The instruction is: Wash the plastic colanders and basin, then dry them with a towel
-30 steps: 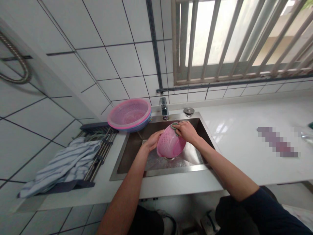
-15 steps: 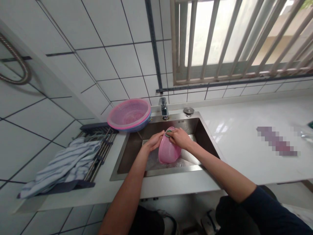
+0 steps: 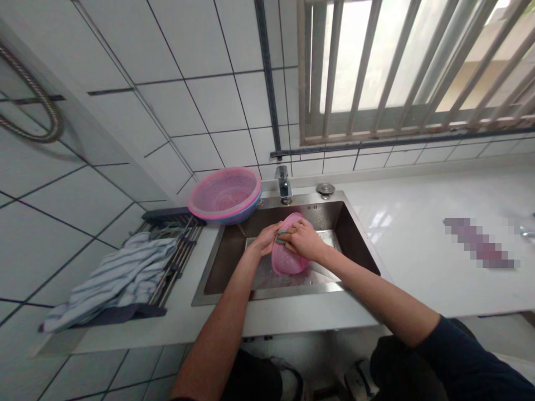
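Note:
Inside the steel sink (image 3: 211,278), a pink perforated colander (image 3: 289,262) is held tilted on its side. My left hand (image 3: 266,239) grips its left edge, with the fingertips partly hidden. Against the colander's surface, my right hand (image 3: 301,239) presses a green scrubbing pad (image 3: 281,236), its fingers closed over the pad. Some water lies on the sink floor below. The chrome faucet (image 3: 283,184) stands behind the colander.
A pink basket (image 3: 225,192) nested in a blue basin (image 3: 240,214) rests at the sink's back left corner. A striped cloth (image 3: 121,278) lies over a rack (image 3: 178,259) at left. The drain strainer (image 3: 325,190) sits behind the sink; white counter (image 3: 409,267) extends right.
My right hand has slid the green pad slightly left and down along the colander. My left hand still grips the colander's edge. The whole view has shifted a little.

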The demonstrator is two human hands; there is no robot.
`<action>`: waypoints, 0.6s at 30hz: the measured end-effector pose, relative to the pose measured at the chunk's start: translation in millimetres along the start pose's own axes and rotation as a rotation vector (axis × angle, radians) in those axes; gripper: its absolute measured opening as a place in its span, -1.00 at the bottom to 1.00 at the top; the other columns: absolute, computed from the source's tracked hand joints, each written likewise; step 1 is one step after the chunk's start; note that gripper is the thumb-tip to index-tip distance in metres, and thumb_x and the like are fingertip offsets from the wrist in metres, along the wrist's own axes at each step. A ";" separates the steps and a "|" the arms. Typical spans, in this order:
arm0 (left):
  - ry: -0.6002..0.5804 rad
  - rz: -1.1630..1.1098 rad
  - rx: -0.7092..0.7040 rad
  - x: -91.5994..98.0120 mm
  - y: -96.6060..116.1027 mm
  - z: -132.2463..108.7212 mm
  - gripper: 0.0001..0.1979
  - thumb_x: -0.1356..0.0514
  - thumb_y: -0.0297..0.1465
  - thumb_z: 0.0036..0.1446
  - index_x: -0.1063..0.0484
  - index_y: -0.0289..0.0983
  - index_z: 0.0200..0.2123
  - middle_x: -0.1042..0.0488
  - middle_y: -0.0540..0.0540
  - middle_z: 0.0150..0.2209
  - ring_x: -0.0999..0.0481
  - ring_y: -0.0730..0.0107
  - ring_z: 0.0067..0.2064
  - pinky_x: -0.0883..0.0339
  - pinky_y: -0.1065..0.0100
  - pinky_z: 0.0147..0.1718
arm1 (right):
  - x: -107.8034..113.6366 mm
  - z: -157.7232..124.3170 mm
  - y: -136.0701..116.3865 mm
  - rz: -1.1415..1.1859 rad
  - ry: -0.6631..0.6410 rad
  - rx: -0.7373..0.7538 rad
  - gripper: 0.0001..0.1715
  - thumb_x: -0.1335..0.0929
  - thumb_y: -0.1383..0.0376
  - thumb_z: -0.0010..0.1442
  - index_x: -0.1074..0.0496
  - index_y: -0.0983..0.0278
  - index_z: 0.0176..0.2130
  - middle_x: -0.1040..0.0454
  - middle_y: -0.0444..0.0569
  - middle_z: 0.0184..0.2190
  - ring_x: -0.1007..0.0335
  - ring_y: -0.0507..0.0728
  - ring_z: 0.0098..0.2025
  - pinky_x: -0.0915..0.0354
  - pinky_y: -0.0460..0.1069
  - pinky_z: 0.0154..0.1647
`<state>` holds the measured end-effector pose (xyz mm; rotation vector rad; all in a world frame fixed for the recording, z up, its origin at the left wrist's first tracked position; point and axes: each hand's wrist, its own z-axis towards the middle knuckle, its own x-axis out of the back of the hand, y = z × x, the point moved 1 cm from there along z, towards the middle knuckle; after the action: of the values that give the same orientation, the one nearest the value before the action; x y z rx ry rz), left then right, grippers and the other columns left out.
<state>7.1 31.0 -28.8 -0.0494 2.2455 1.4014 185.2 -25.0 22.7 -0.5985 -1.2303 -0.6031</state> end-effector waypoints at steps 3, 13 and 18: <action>-0.044 0.013 0.009 -4.3 0.0 0.1 -0.78 -0.47 -0.34 0.18 -0.63 -0.38 -0.20 -0.67 -0.16 -0.27 -0.60 0.34 -0.32 -0.46 0.32 -0.20 | 9.4 -2.0 32.6 -0.014 0.012 -0.194 -0.61 -0.30 0.29 0.48 -0.59 0.21 0.18 -0.67 0.14 0.02 -0.46 0.30 0.06 -0.15 0.16 0.14; 0.102 0.072 -0.099 0.2 2.8 0.5 -0.66 -0.54 -0.20 0.07 -0.59 -0.34 -0.31 -0.63 -0.08 -0.36 -0.53 0.38 -0.39 -0.37 0.37 -0.33 | -20.0 2.5 -19.6 0.047 -0.027 0.159 -0.69 -0.35 0.28 0.47 -0.64 0.21 0.10 -0.68 0.10 -0.04 -0.46 0.29 0.06 -0.16 0.18 0.18; 0.042 0.056 -0.121 -2.8 5.0 0.0 -0.63 -0.57 -0.20 -0.02 -0.63 -0.33 -0.27 -0.64 -0.09 -0.32 -0.54 0.37 -0.33 -0.37 0.37 -0.26 | -6.5 1.2 1.3 0.047 0.035 0.035 -0.66 -0.35 0.28 0.47 -0.62 0.20 0.14 -0.66 0.14 0.03 -0.46 0.31 0.10 -0.14 0.21 0.20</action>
<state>8.2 32.7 -23.4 -0.0576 2.2085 1.5791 183.8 -22.6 16.6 -0.5842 -1.1884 -0.5492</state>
